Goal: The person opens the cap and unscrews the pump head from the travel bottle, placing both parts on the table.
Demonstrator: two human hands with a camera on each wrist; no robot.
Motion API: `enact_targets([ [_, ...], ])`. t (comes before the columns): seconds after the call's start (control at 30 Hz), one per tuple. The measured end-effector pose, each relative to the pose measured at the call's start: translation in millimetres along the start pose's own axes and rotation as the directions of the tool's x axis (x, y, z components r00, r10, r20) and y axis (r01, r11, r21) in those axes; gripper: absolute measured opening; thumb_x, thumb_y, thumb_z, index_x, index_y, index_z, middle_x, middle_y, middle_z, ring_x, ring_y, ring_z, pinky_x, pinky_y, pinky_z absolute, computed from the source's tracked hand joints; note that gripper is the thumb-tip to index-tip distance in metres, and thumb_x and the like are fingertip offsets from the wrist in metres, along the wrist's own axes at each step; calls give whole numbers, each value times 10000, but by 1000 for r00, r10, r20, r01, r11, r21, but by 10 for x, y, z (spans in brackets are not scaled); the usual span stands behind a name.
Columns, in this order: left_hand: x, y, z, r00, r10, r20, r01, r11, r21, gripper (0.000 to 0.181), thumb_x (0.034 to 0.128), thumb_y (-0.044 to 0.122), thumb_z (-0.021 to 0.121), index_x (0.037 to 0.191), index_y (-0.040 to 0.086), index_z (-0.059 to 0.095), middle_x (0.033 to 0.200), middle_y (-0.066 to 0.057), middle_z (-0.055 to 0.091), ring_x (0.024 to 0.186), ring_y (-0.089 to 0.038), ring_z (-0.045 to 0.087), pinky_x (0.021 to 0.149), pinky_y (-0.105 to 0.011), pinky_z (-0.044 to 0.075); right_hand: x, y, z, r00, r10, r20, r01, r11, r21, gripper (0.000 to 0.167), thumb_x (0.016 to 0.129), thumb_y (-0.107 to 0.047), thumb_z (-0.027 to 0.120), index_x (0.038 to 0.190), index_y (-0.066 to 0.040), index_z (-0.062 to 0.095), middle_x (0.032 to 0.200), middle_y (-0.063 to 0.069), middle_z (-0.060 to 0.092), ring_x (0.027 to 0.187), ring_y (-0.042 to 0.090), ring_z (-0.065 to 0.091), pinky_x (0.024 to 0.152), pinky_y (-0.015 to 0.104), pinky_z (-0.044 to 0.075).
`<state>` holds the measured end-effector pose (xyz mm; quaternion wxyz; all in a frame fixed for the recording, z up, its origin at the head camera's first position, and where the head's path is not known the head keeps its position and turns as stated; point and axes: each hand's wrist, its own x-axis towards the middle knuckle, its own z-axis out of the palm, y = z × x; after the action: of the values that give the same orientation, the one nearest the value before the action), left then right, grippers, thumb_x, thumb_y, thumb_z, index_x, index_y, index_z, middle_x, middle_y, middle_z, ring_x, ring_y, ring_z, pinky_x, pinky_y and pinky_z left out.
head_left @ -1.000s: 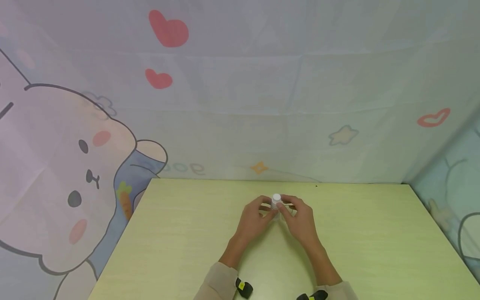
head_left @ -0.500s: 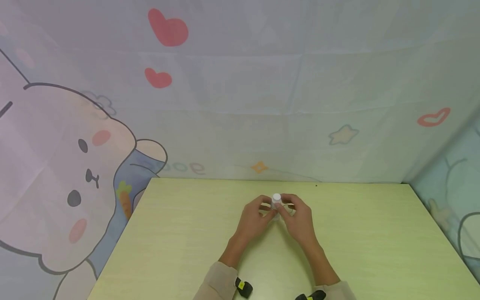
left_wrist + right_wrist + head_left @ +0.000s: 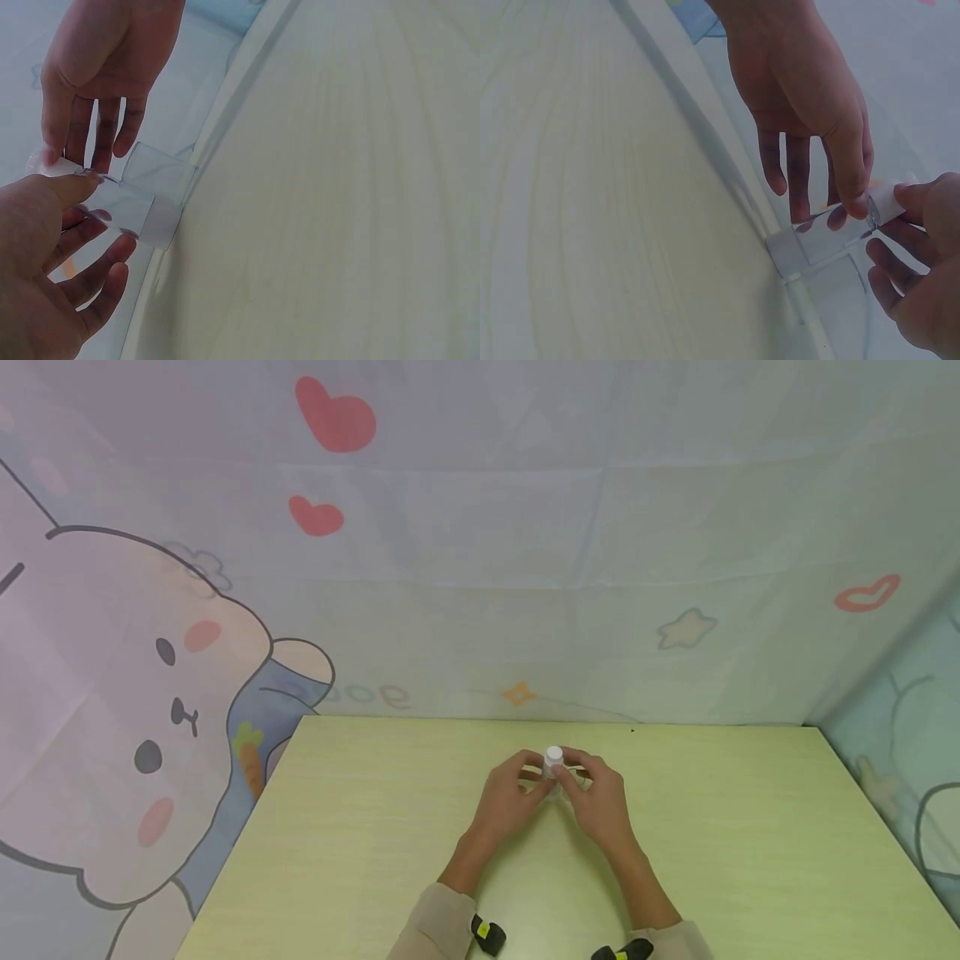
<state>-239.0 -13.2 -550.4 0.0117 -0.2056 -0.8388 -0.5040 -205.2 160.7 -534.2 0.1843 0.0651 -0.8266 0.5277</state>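
A small see-through bottle with a white cap stands upright near the table's far edge. My left hand holds the bottle's body between its thumb and fingers. Up at the white cap, my right hand pinches with thumb and forefinger. Its other fingers hang down beside the bottle in the left wrist view. Right next to the bottle is a clear, cup-like piece; whether it touches the bottle I cannot tell. Both hands partly cover the bottle in the head view.
The pale wood-grain table spreads out on both sides of the hands. A printed cloth with hearts and a cartoon animal hangs behind the far edge. Black wrist devices sit at the sleeves.
The right hand shifts very slightly around the white cap, its thumb and fingers moving a little. The left hand and the bottle keep nearly the same place.
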Motion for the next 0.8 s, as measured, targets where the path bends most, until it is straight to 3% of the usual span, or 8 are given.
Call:
enact_targets([
  [0.23, -7, 8, -3, 1000, 0, 0, 0, 1000, -4, 323, 1023, 351, 741, 1285, 178, 666, 1312, 16, 702, 1148, -260, 723, 901, -366, 590, -8, -15, -30, 1000, -11, 13, 11, 999, 40, 343, 1021, -247, 746, 1302, -52, 713, 1268, 131, 730, 1211, 401, 645, 1028, 585, 515],
  [0.4, -10, -1, -8, 1000, 6, 9, -6, 1000, -7, 327, 1024, 350, 739, 1289, 175, 661, 1323, 11, 698, 1157, -271, 719, 909, -363, 586, -7, -24, -21, 1000, 5, -7, -5, 998, 70, 324, 1003, -238, 773, 1256, -52, 696, 1231, 110, 723, 1177, 375, 649, 1018, 563, 508],
  [0.8, -3, 6, -6, 1000, -5, 1, 5, 1000, -8, 303, 1020, 331, 747, 1274, 188, 666, 1311, 35, 702, 1151, -268, 722, 892, -354, 588, 4, -8, -7, 999, -41, -30, 41, 999, 23, 250, 994, -157, 773, 1220, -56, 737, 1169, 93, 747, 1115, 329, 691, 958, 541, 555],
])
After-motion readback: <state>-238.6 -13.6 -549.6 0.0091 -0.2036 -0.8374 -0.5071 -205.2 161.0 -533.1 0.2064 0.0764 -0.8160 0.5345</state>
